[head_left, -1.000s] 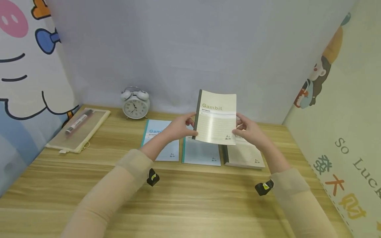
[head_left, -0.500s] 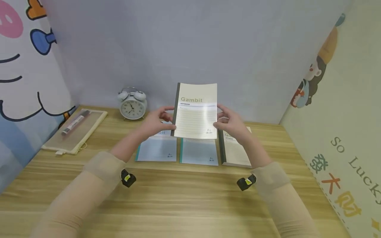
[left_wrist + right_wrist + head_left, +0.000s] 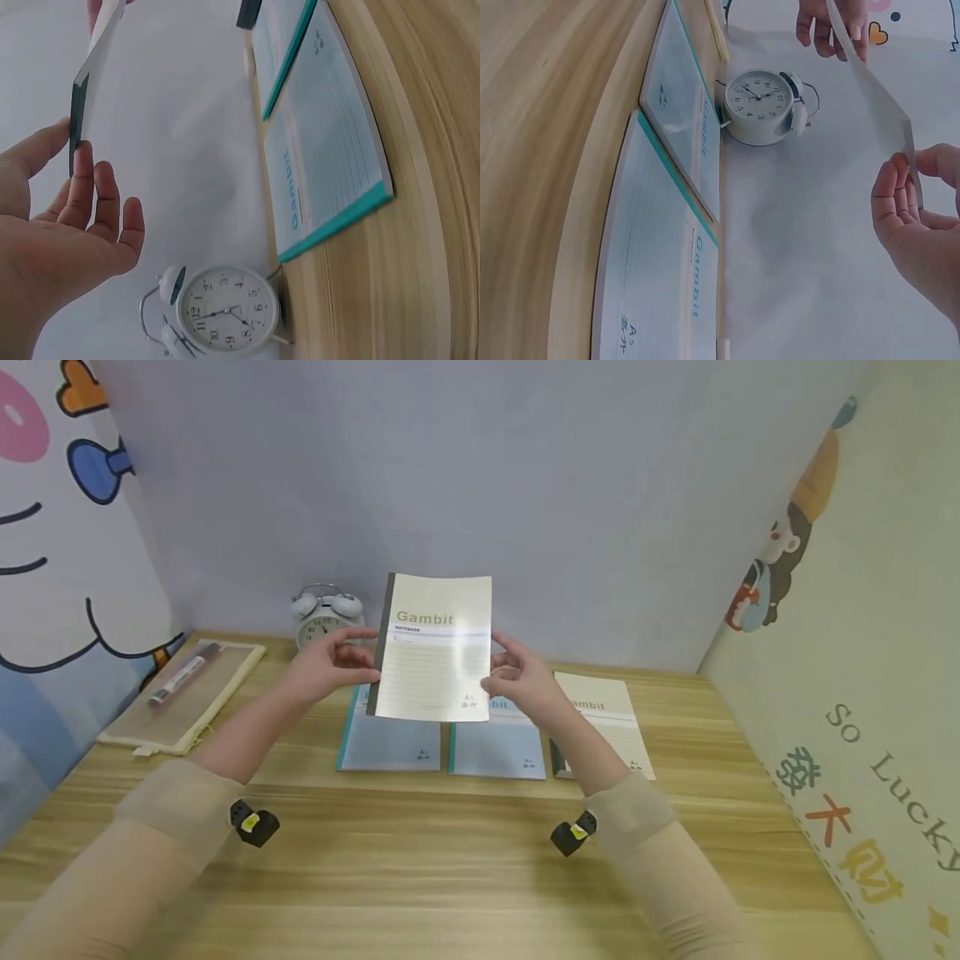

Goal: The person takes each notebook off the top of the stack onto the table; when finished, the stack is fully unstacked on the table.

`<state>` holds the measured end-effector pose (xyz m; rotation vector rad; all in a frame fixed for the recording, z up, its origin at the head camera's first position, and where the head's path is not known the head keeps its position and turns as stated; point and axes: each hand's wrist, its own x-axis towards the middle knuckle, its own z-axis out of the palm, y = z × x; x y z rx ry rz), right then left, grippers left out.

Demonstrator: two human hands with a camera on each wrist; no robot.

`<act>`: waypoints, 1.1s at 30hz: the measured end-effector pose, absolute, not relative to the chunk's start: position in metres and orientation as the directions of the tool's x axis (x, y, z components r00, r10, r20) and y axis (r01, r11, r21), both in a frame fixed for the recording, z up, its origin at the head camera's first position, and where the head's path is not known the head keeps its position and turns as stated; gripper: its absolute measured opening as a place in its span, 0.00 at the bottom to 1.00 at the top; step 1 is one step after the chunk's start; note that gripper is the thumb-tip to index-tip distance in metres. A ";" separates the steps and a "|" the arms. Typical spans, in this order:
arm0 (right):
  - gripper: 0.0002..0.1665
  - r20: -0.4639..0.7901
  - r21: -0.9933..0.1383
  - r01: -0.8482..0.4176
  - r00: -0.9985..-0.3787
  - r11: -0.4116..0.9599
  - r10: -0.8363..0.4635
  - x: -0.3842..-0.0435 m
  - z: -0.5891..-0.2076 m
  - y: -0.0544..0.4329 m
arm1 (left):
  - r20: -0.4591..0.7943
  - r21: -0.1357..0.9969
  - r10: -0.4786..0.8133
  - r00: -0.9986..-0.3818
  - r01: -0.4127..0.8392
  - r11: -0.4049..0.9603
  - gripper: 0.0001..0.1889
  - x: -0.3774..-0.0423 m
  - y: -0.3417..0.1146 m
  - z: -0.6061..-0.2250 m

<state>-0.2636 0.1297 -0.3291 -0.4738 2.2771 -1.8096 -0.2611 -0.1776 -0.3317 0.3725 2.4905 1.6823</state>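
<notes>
A cream notebook (image 3: 433, 668) with a dark spine is held up off the table between both hands, its cover facing me. My left hand (image 3: 330, 667) pinches the spine edge between thumb and fingers; the left wrist view shows that dark spine (image 3: 79, 120) in the grip. On the opposite edge, my right hand (image 3: 528, 681) pinches near the lower corner. Below lie two blue notebooks, the left one (image 3: 390, 747) and the middle one (image 3: 497, 752), partly covered by the held notebook and the right hand. Another cream notebook (image 3: 611, 718) lies to their right.
A white twin-bell alarm clock (image 3: 326, 610) stands at the back, partly behind the left hand. On the left of the wooden table (image 3: 420, 868) is a zip pouch (image 3: 217, 681) with a marker (image 3: 183, 675). A grey-white wall (image 3: 562, 485) rises behind.
Both hands have carried the cream notebook leftward, from over the right-hand notebooks to over the left and middle blue ones. The cream notebook on the table is now more exposed.
</notes>
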 end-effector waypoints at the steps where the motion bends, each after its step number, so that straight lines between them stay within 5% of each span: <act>1: 0.46 0.048 -0.973 -0.127 -0.927 0.192 -0.373 -0.263 -0.331 0.125 | 0.044 0.915 0.268 -0.962 0.147 0.376 0.38 -0.261 -0.183 -0.331; 8: 0.44 0.045 -0.979 -0.124 -0.903 0.160 -0.427 -0.255 -0.341 0.097 | -0.035 0.770 0.343 -0.939 0.194 0.608 0.45 -0.257 -0.218 -0.331; 17: 0.45 0.014 -0.983 -0.095 -0.894 0.158 -0.448 -0.248 -0.362 0.059 | -0.043 0.723 0.321 -0.946 0.193 0.664 0.42 -0.253 -0.256 -0.348; 26: 0.49 -0.016 -0.960 -0.118 -0.882 0.252 -0.471 -0.241 -0.385 0.027 | -0.029 0.692 0.346 -0.938 0.230 0.684 0.43 -0.256 -0.289 -0.364; 33: 0.52 -0.031 -0.831 -0.262 -0.860 0.491 -0.510 -0.240 -0.405 0.012 | -0.063 0.709 0.342 -0.938 0.200 0.677 0.45 -0.254 -0.307 -0.380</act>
